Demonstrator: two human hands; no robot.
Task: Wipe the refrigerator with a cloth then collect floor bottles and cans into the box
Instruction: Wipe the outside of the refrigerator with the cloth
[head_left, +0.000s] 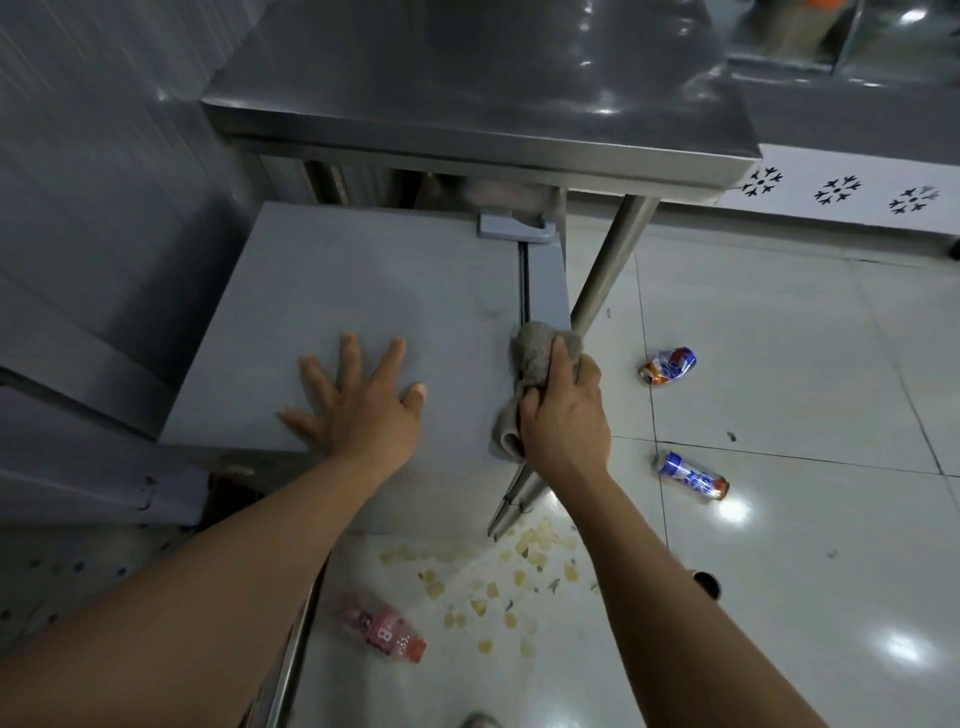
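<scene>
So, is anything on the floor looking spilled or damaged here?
Yes. Pale food scraps lie scattered on the tiles near the table leg. Two cans lie on their sides; the upper can looks crushed. A pink bottle also lies flat.

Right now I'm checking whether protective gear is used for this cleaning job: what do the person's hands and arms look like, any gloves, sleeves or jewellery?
Both arms are bare from the bottom edge of the picture to the fingertips. The left hand and right hand wear no gloves. No sleeves, watch, bracelet or rings are visible on either one.
</scene>
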